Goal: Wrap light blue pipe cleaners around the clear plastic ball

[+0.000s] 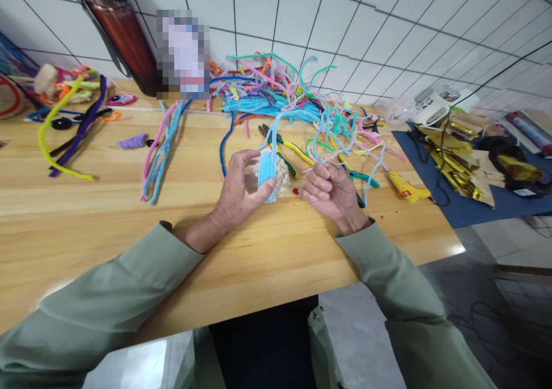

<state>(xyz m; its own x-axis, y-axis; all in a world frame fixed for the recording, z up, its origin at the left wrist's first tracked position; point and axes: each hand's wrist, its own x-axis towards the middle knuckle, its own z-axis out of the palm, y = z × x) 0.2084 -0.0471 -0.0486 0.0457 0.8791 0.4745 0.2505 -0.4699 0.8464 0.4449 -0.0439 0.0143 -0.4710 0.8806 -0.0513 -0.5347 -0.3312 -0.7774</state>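
Observation:
My left hand (239, 190) is closed around a small clear ball (269, 173) wrapped partly in light blue and cream pipe cleaner. A light blue strand rises from the ball toward the pile behind. My right hand (330, 193) rests on the wooden table (129, 222) just right of the ball, fingers curled inward; whether they pinch a strand is not visible. Both arms wear pale green sleeves.
A heap of coloured pipe cleaners (284, 98) lies behind the hands. Pliers with yellow-green handles (282, 147) and a yellow glue gun (405, 187) lie nearby. A pink and blue bundle (161, 147) sits left. Gold foil on a blue mat (457, 164) is at right. A red cylinder (116, 26) leans at the back.

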